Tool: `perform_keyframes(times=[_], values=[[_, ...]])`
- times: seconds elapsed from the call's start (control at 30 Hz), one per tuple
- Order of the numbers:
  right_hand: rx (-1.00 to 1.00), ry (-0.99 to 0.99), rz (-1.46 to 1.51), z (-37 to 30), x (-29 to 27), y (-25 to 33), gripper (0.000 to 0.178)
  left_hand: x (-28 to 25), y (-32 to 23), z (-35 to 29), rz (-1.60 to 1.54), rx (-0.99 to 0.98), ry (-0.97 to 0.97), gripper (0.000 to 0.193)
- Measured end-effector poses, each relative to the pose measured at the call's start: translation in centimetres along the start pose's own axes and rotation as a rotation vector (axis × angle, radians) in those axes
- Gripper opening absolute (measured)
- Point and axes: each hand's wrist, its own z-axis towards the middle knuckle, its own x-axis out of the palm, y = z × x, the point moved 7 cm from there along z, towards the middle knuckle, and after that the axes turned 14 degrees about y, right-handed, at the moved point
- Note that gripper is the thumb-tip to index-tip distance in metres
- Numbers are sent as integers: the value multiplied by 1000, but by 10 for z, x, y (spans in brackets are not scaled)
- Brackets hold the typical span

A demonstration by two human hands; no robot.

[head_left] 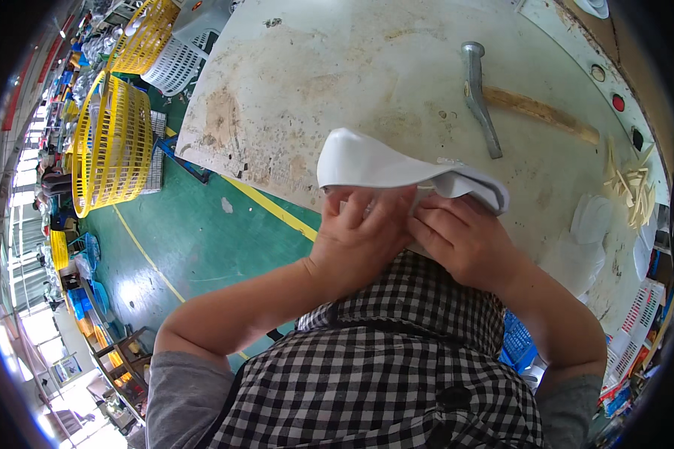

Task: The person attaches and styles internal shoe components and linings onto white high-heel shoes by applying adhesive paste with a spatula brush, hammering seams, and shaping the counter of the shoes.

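Note:
A white shoe upper (371, 163), smooth and curved with a folded opening at its right end, is held just over the table's near edge. My left hand (361, 236) grips its lower edge from below, fingers curled up under it. Close beside, my right hand (464, 238) is closed on the edge near the opening. Both thumbs are partly hidden, and the fingertips go out of sight behind the white material. Beyond my right hand lies a hammer (474, 93) with a grey metal head and a wooden handle, touched by neither hand.
The worn, stained table (299, 82) spreads ahead. On its right lie pale thin strips (633, 191) and white flat pieces (586, 247). Yellow baskets (116, 146) and a white basket (174, 67) stand at the left over the green floor (195, 239). A blue crate (517, 340) is below the table.

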Motion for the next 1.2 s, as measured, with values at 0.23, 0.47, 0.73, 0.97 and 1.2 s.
perform_keyframes(times=[0.23, 0.47, 0.73, 0.97, 1.2], values=[[79, -85, -98, -21, -18, -13, 27, -17, -2, 15, -125, 109, 114, 49], [27, -33, -38, -22, -19, -16, 28, -13, -16, 18, -69, 185, 159, 52], [20, -74, 128, -32, -14, -35, 20, -12, -23, 28, -89, 161, 119, 48], [155, -148, 193, -17, -9, -2, 17, -28, -13, 13, -244, 87, -20, 41], [39, -22, 64, 4, -35, -1, 32, -44, 22, -9, -80, 349, 38, 32]])
